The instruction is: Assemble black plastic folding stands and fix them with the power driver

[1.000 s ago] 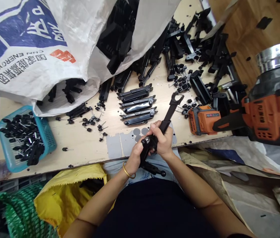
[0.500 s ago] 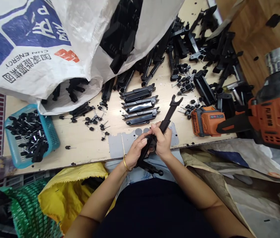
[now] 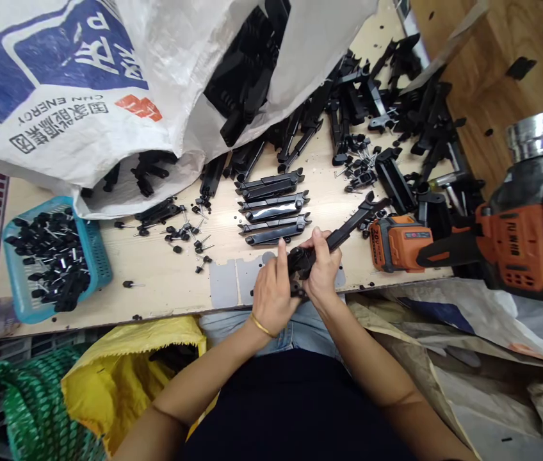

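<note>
Head view: near the middle of the frame, just below centre, two hands meet at a black bar (image 3: 346, 232). The right hand (image 3: 324, 267) is closed around it, thumb on top, and the bar slants up and right from this grip to a forked end above the drill's battery (image 3: 399, 243). The left hand (image 3: 273, 294), with a gold bangle (image 3: 262, 326) at its wrist, lies against the bar's lower end, index finger straight up; its other fingers are mostly hidden, so I cannot tell how firmly it holds.

Just above the hands, three folded clamps (image 3: 274, 203) lie in a row on the table (image 3: 161, 296). Grey sheets (image 3: 223, 283) lie left of the left hand. Loose screws (image 3: 182, 229) are scattered left of the row, and a blue basket (image 3: 102, 259) of more stands at the left. A white sack (image 3: 79, 137) fills the upper left, black parts (image 3: 247, 70) showing inside. More parts are heaped at the upper right, above an orange drill (image 3: 528, 224). A yellow sack (image 3: 113, 378) sits at the lower left.
</note>
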Motion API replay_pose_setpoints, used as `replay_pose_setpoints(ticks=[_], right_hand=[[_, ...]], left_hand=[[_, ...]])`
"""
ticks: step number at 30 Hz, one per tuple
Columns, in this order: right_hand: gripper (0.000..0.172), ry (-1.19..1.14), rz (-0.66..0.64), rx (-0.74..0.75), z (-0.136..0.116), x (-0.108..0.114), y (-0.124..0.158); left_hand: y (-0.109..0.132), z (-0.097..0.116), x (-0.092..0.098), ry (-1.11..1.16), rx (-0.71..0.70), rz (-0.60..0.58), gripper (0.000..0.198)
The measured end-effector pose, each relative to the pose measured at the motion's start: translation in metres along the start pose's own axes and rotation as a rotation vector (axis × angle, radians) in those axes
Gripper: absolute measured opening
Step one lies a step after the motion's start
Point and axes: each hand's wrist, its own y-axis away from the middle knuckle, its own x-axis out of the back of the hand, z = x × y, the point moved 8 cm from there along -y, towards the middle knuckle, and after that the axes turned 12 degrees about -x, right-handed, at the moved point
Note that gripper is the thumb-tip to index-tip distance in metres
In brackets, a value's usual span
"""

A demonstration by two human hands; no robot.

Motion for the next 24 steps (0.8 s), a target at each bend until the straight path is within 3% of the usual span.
replay_pose_setpoints(ticks=[3,6,7,9,11,14,17,21,24], right_hand=[[0.03,0.263,-0.064,0.059,-0.011,0.021,0.008],[0.043,0.69,0.087,0.459,-0.06,0.057,0.023],[0.045,0.888,0.043,0.601,-0.071,0.056,0.03],[0.034,1.285,-0.21,0.812,-0.072,0.042,0.046],[0.022,1.573,-0.538,0.872,-0.056,0.031,0.06],[0.031,1.628,-0.887,0.709,-0.04,0.022,0.077],[0.043,1.316,-1.043,0.3,-0.026,0.008,0.087],[0.051,0.754,-0.879,-0.294,0.01,0.002,0.092],[0.05,0.458,-0.769,-0.517,0.033,0.0,0.098]], left_hand=[[-0.014,-0.016,-0.007,-0.014,0.0,-0.042,0.09],[-0.017,-0.035,-0.005,-0.086,-0.056,-0.217,0.068],[-0.015,-0.038,-0.003,-0.088,-0.103,-0.265,0.061],[-0.007,-0.033,0.003,-0.049,-0.248,-0.343,0.054],[0.004,-0.021,0.008,0.01,-0.402,-0.403,0.048],[0.023,-0.002,0.016,0.178,-0.548,-0.397,0.031],[0.032,0.005,0.031,0.5,-0.489,-0.214,0.026],[0.035,-0.015,0.035,0.81,-0.03,0.02,0.027],[0.035,-0.02,0.042,0.892,0.11,0.24,0.037]])
